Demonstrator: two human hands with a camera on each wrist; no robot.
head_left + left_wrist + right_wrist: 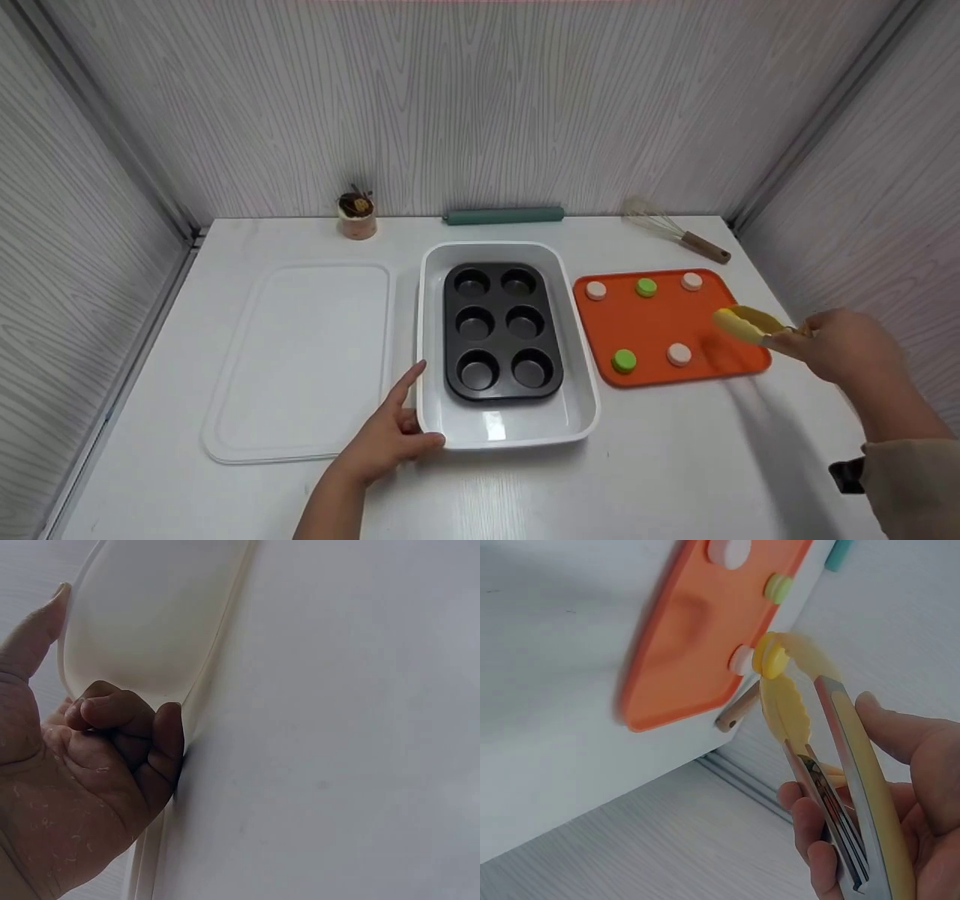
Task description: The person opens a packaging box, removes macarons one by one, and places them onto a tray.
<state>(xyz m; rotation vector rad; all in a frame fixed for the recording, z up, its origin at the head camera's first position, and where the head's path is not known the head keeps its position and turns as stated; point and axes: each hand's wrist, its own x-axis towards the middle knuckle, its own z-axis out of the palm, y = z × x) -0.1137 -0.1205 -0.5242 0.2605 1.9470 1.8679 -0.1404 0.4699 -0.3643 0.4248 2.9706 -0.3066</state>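
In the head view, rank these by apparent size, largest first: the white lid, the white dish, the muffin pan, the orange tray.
1. white lid and white dish: too alike to rank.
2. orange tray.
3. muffin pan, though close to the orange tray.

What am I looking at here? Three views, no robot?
No robot: a person works with bare hands. The wide picture comes from a head camera; the other two come from wrist cameras. The left hand grips the corner of a white dish that holds a muffin tin. The right hand holds yellow tongs over an orange tray bearing five small discs, three pale and two green. On the table also lie a lid, a rolling pin, a whisk and a cup.
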